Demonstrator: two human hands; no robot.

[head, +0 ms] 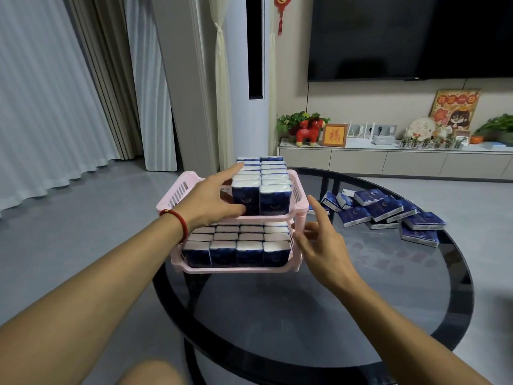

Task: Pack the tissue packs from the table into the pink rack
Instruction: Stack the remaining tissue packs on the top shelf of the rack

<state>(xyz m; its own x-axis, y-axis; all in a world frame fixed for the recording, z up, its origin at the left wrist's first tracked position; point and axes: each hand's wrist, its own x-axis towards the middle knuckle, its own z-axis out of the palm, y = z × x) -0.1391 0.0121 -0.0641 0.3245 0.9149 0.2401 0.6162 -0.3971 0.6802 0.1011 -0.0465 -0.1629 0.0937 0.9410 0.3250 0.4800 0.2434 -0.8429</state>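
Note:
A pink two-tier rack (177, 191) stands on the round dark glass table (319, 301). Its lower tier is filled with upright blue-and-white tissue packs (236, 251). The upper tier holds two rows of upright packs (262, 187) on its right side, with its left part empty. My left hand (213, 195) reaches into the upper tier, its fingers and thumb spread along the left row of packs. My right hand (319, 240) hovers just right of the rack with relaxed fingers and holds nothing. A loose pile of packs (383, 209) lies on the table to the right.
A low white TV cabinet (388, 159) with ornaments and plants runs along the far wall under a large dark screen (410, 37). Curtains hang at the left. Grey floor surrounds the table. My knee (150, 370) shows at the bottom edge.

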